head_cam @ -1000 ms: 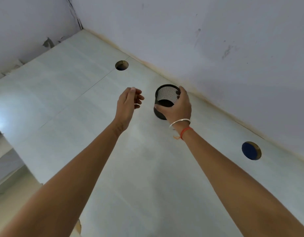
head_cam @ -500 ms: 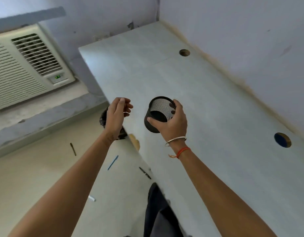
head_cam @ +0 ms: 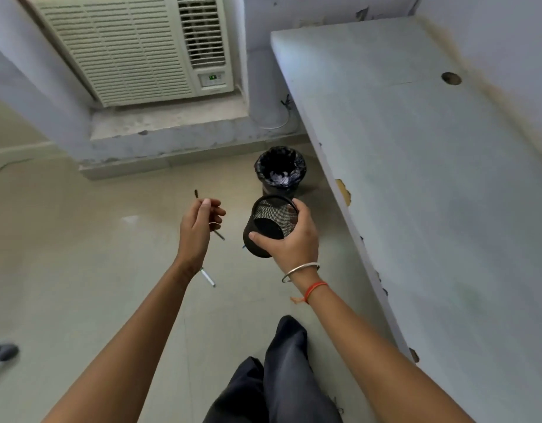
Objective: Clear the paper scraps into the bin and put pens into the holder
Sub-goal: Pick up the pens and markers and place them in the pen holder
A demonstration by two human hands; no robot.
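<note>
Grey desk (head_cam: 446, 209) runs along the wall at right; window AC unit (head_cam: 135, 47) sits top left above the tiled floor (head_cam: 65, 254). Person's dark trouser leg (head_cam: 281, 377) shows at bottom centre. Black-lined bin (head_cam: 280, 170) stands on the floor beside the desk edge, w/ paper scraps (head_cam: 278, 178) inside. Right hand (head_cam: 291, 242) grips the mesh holder (head_cam: 269, 224) in mid-air, just in front of the bin, tilted w/ its mouth toward the camera. Left hand (head_cam: 199, 230) is beside it, fingers loosely curled, holding nothing. On the floor: dark pen (head_cam: 196, 193) past the fingertips, lying near-to-far; second dark pen (head_cam: 219, 235), diagonal, partly hidden by the left hand; white pen (head_cam: 208, 277) by the wrist, diagonal.
</note>
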